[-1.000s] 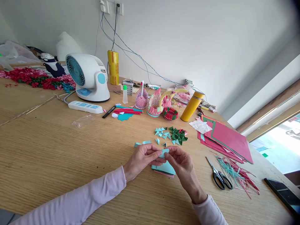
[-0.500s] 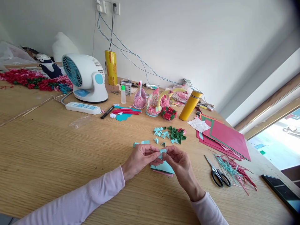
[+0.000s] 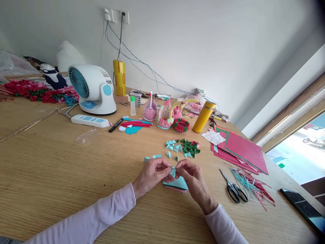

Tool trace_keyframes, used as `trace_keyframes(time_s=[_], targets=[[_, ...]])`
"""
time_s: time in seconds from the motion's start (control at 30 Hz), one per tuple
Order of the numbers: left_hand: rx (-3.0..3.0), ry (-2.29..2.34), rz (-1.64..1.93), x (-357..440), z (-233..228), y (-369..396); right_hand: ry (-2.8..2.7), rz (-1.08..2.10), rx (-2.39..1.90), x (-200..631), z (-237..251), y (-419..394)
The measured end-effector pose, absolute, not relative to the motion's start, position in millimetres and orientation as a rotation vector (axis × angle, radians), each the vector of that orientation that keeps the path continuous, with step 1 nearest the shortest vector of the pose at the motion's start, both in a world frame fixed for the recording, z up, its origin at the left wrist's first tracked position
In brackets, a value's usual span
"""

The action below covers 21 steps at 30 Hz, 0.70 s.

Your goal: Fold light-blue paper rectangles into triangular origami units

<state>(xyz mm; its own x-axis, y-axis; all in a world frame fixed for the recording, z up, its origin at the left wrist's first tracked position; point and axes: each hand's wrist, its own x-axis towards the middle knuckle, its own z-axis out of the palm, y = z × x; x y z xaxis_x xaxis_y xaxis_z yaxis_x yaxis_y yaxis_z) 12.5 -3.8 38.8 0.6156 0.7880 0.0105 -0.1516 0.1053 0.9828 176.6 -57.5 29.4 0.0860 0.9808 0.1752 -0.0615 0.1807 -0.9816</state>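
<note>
wooden table (image 3: 50, 169); both hands (image 3: 154, 174) (image 3: 193, 178) pinch blue paper (image 3: 173, 170); no legible writing

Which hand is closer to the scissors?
The right hand. It is just left of the scissors on the table, pinching a small blue paper piece. The left hand is farther left, beyond the paper.

home craft room | wooden table (image 3: 50, 169) | origami swans (image 3: 165, 113) | paper sheets (image 3: 241, 149) | scissors (image 3: 235, 193)

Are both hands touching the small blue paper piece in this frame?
Touching. The head view shows the left hand and right hand pinching the small blue paper piece between their fingertips, above the paper stack.
</note>
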Motion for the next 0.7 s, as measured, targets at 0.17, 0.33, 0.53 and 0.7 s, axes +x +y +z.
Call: trace_keyframes(time_s=[0.17,0.33,0.53,0.7], targets=[[1.362,0.628,0.78,12.2,40.6,-4.0,-1.26,1.078,-1.093,178.0,33.4,-57.9],[1.386,0.608,0.757,11.7,42.4,-5.4,-1.292,1.046,-1.131,178.5,35.0,-58.2],[1.24,0.565,0.616,10.0,44.5,-5.4,-1.316,1.051,-1.136,180.2,36.3,-59.7],[1.189,0.543,0.611,9.8,37.1,-3.8,-1.332,1.016,-1.101,177.0,36.1,-59.8]])
